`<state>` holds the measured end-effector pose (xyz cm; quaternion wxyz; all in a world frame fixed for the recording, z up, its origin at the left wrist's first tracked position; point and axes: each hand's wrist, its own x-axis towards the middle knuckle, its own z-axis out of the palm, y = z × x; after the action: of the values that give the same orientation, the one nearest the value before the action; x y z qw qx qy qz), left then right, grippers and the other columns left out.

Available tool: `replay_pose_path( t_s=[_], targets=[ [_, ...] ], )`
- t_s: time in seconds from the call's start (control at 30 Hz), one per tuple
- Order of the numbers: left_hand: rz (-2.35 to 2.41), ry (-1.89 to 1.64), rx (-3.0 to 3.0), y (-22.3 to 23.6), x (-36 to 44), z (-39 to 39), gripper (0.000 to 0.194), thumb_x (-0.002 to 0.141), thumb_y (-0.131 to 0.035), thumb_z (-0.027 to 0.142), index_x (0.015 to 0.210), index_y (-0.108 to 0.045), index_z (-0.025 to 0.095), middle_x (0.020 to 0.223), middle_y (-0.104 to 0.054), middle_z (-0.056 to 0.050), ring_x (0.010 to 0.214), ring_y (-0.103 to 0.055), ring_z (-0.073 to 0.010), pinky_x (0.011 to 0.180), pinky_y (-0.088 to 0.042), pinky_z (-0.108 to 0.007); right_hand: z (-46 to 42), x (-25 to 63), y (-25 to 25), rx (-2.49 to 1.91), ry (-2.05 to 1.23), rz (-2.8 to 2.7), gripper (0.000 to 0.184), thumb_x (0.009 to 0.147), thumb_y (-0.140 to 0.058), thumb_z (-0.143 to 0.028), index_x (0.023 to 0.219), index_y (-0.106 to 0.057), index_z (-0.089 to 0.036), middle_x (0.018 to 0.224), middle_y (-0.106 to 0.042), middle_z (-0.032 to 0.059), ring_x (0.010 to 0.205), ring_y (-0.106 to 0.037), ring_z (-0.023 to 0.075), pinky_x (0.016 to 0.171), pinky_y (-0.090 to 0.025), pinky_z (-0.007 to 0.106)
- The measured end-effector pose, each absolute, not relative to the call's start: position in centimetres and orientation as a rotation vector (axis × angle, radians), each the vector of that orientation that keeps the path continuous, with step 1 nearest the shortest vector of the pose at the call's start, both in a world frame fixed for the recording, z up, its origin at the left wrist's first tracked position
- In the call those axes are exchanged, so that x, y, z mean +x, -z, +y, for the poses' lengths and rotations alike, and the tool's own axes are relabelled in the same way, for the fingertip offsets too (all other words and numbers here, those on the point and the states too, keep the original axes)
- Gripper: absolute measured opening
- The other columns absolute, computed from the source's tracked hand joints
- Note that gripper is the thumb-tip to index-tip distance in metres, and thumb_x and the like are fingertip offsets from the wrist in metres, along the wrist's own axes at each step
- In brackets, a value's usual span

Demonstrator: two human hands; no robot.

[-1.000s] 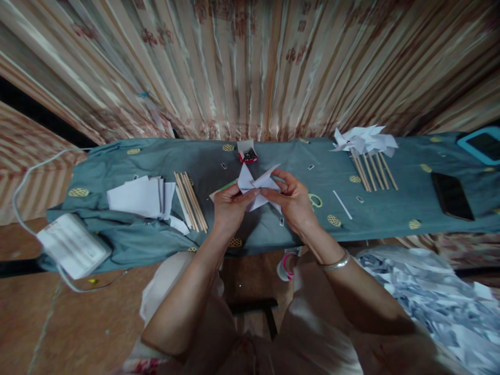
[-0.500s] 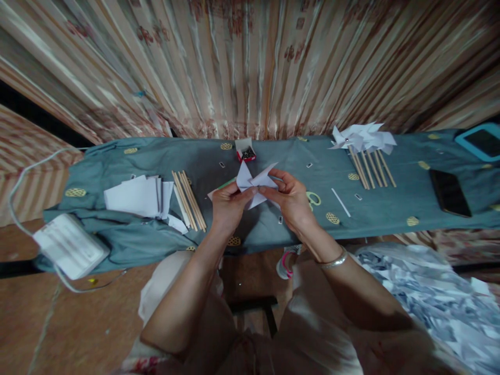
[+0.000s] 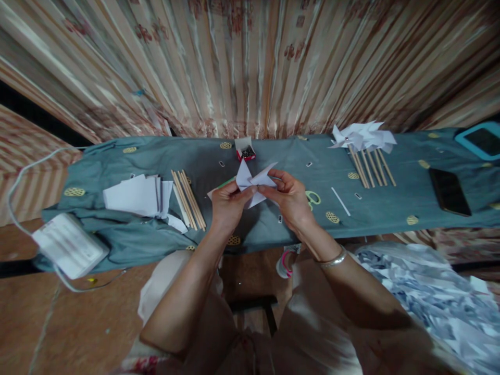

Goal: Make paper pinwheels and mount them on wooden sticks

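Note:
Between my two hands is a white paper pinwheel (image 3: 255,180), its blades folded toward the middle, held above the cloth-covered table (image 3: 265,232). My left hand (image 3: 229,204) pinches its left side, thumb near the centre. On the other side my right hand (image 3: 289,198) grips it, thumb and fingertips also at the centre; a tiny pin seems to show between the thumbs. Just behind stands a small red and white box (image 3: 247,151) of dark pins. Partly covered by my right hand lies a pair of scissors with pale green handles (image 3: 313,199).
Several wooden sticks (image 3: 188,200) and a stack of white paper (image 3: 133,196) lie on the left, beside a white corded box (image 3: 71,246). Several pinwheels on sticks (image 3: 365,139), a paper strip (image 3: 340,201) and a phone (image 3: 450,191) lie right. A bag of paper pieces (image 3: 437,297) sits lower right.
Hardly anything differs. Both hands stay on the paper pinwheel, and the view has shifted very slightly.

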<state>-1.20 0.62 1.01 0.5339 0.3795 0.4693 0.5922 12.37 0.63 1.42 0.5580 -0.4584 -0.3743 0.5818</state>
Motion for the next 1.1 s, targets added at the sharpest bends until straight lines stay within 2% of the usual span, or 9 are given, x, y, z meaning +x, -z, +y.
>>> replay_pose_path(
  t_s=[0.37, 0.6, 0.87, 1.1],
  targets=[
    [1.071, -1.436, 0.861, -1.32, -1.1, 0.7, 0.024, 0.052, -0.09, 0.029, 0.07, -0.078, 0.018, 0.067, -0.071, 0.002, 0.06, -0.06, -0.0115, 0.061, -0.049, -0.023, 0.97, 12.36, -0.8, -1.034, -1.326, -0.924, 0.051, 0.056, -0.09, -0.035, 0.098, -0.063, -0.025, 0.08, -0.073, -0.0038, 0.07, -0.068, 0.015, 0.073, -0.058, 0.031],
    [1.059, -1.421, 0.823, -1.69, -1.29, 0.59, 0.022, 0.054, -0.086, 0.024, 0.075, -0.08, 0.019, 0.071, -0.074, 0.001, 0.062, -0.061, -0.0111, 0.062, -0.049, -0.023, 1.02, 12.6, -0.95, -1.039, -1.327, -0.955, 0.052, 0.058, -0.09, -0.039, 0.1, -0.063, -0.024, 0.08, -0.074, -0.0034, 0.073, -0.069, 0.0156, 0.076, -0.058, 0.033],
    [1.033, -1.409, 0.814, -1.65, -1.22, 0.57, 0.025, 0.053, -0.088, 0.028, 0.075, -0.079, 0.02, 0.075, -0.076, 0.0, 0.064, -0.063, -0.0122, 0.066, -0.051, -0.025, 0.99, 12.46, -1.14, -1.018, -1.348, -0.927, 0.049, 0.057, -0.09, -0.036, 0.097, -0.065, -0.023, 0.082, -0.075, -0.0028, 0.072, -0.069, 0.0152, 0.077, -0.058, 0.033],
    [1.065, -1.397, 0.795, -1.43, -1.2, 0.61, 0.024, 0.049, -0.088, 0.026, 0.07, -0.078, 0.018, 0.066, -0.072, 0.001, 0.058, -0.061, -0.0115, 0.06, -0.05, -0.024, 1.02, 12.53, -1.09, -1.057, -1.309, -0.961, 0.046, 0.059, -0.087, -0.036, 0.097, -0.064, -0.024, 0.081, -0.074, -0.0028, 0.072, -0.067, 0.0156, 0.073, -0.057, 0.033]
  ],
)
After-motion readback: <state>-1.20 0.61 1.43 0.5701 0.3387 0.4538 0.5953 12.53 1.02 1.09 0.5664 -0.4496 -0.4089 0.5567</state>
